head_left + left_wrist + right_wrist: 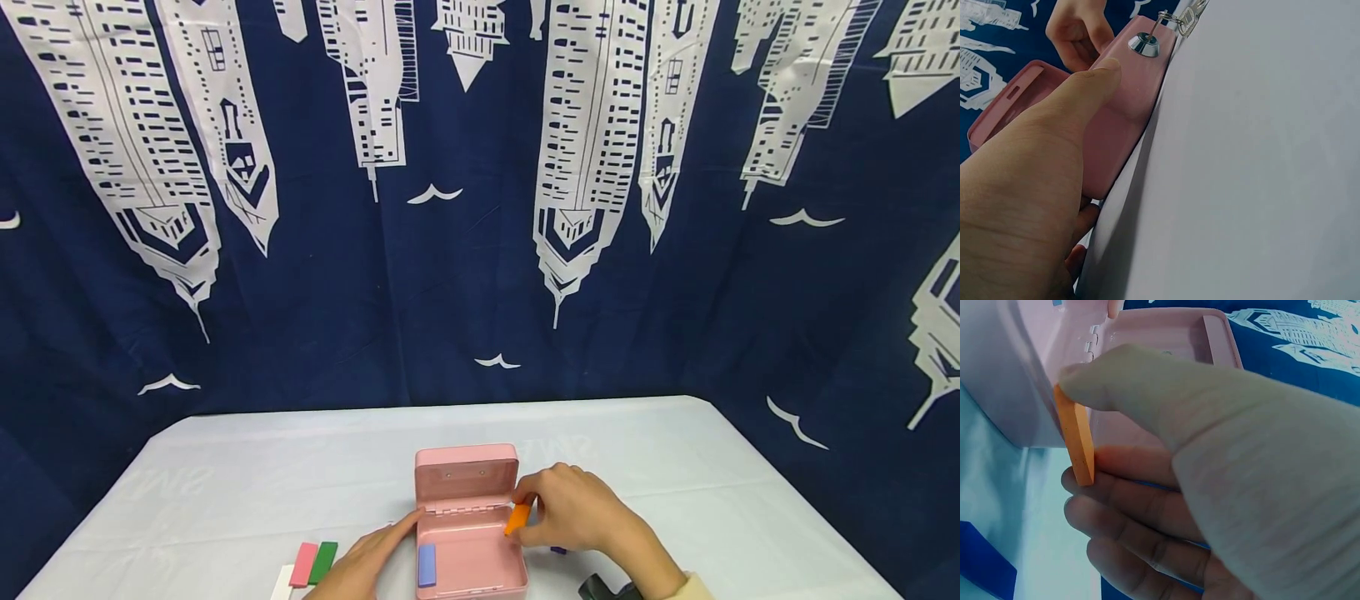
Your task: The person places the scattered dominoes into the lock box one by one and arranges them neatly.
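A pink metal cash box point(472, 562) stands on the table with its hinged lid point(467, 477) raised. Inside, a blue block point(427, 566) lies along the left wall. My left hand point(367, 560) holds the box at its left side; in the left wrist view the thumb rests on the front wall, and most fingers are hidden behind the box. A key point(1188, 22) on a ring sits in the lock point(1144, 45). Over the box's right wall, my right hand point(573, 508) pinches an orange block point(1075, 437) between thumb and index finger.
Left of the left hand, a pink block point(303, 565) and a green block point(323, 562) lie beside a white piece point(282, 583). A dark blue block point(985, 562) lies right of the box. Behind the white table point(300, 458) hangs a navy cloth point(465, 275).
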The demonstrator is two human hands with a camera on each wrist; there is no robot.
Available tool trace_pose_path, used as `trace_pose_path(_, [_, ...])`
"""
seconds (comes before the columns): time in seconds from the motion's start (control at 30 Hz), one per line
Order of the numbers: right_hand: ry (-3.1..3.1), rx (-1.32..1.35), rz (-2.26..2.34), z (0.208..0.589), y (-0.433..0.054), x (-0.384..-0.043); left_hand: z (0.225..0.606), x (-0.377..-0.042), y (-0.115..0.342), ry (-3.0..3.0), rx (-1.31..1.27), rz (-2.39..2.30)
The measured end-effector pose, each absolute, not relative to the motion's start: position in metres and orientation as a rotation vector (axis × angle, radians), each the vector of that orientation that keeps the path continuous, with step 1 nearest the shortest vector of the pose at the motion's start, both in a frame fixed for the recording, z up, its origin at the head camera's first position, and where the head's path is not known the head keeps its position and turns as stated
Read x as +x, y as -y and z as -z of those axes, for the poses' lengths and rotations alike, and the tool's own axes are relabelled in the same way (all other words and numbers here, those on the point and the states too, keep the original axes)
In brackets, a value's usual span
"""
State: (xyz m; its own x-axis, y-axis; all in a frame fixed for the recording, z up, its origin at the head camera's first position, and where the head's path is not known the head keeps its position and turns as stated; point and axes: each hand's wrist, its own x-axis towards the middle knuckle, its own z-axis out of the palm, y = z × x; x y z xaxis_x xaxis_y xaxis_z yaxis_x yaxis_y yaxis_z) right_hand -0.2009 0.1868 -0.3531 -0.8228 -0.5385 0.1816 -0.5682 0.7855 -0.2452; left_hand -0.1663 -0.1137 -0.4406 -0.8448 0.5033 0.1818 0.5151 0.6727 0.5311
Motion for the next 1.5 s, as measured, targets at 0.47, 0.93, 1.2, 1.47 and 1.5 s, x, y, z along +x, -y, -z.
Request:
trace_pose_path(0.47, [2.924, 0.917, -0.398, 0.352, -0.178, -0.194, 0.442, -0.168, 0.114, 2.828, -0.886, 0.899])
trace_pose_path(0.93, [2.786, 1.007, -0.384, 0.348, -0.173, -0.190, 0.441, -0.169, 0.115, 2.832, -0.897, 0.902])
trace_pose_path(1.2, [2.795, 0.979, -0.382, 0.355, -0.165, -0.189, 0.439, -0.167, 0.114, 2.895, -0.873, 0.958])
trace_pose_path(1.47, [2.729, 1.037, -0.347, 0.364, -0.156, -0.190, 0.439, -0.167, 0.114, 2.886, -0.871, 0.933])
trace_pose_path(1.5, [2.715, 1.054, -0.353, 0.365, -0.154, -0.190, 0.439, -0.167, 0.114, 2.883, -0.870, 0.927])
